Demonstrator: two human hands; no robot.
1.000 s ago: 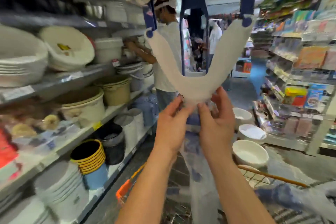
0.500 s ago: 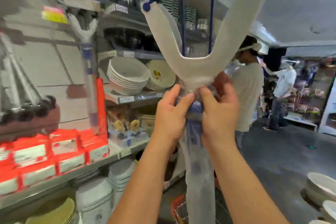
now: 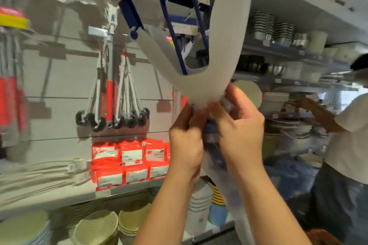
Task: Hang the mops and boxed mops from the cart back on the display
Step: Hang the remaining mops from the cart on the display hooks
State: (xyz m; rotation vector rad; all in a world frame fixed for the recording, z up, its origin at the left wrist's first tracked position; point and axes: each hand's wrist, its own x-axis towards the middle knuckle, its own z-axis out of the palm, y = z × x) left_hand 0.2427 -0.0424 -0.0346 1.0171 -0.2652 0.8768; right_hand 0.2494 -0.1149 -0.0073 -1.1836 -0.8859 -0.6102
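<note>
Swung leftward, the mop (image 3: 199, 87) now fronts the hanging mops (image 3: 111, 93) at centre left. Left hand (image 3: 185, 145) and right hand (image 3: 241, 131) grip its neck, fingers curled tight.

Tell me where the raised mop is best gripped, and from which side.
Grip the mop at the narrow neck below its white U-shaped head, where the left hand and right hand hold it, coming from below, one on each side. The head is wide and bent; the wrapped handle hangs down.

A shop: shelves of stacked bowls (image 3: 95, 228), red packets (image 3: 129, 161) and hanging mops (image 3: 111, 93).
</note>
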